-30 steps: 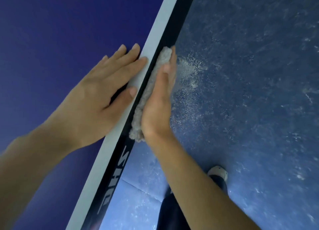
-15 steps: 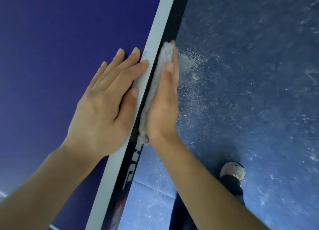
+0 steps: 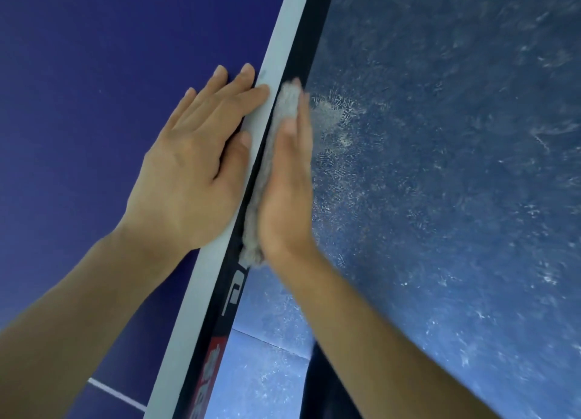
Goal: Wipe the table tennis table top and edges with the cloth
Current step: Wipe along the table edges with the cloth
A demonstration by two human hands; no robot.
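Note:
The dark blue table tennis table top (image 3: 94,104) fills the left side, bordered by a white line (image 3: 276,63) and a black side edge (image 3: 301,53) with lettering. My left hand (image 3: 195,173) lies flat on the top, fingers straight, fingertips reaching the white line. A grey fluffy cloth (image 3: 279,135) is folded long against the black side edge. My right hand (image 3: 286,192) presses it there with straight fingers, palm toward the edge.
Scuffed blue floor (image 3: 440,167) lies right of the table edge, with a seam line (image 3: 267,343) near the bottom. A thin white line (image 3: 116,393) crosses the table top at lower left. My dark trouser leg (image 3: 317,387) shows below the right forearm.
Both hands and the cloth have slid along the edge toward me; red lettering on the edge now shows at the bottom, and my shoe has left the view.

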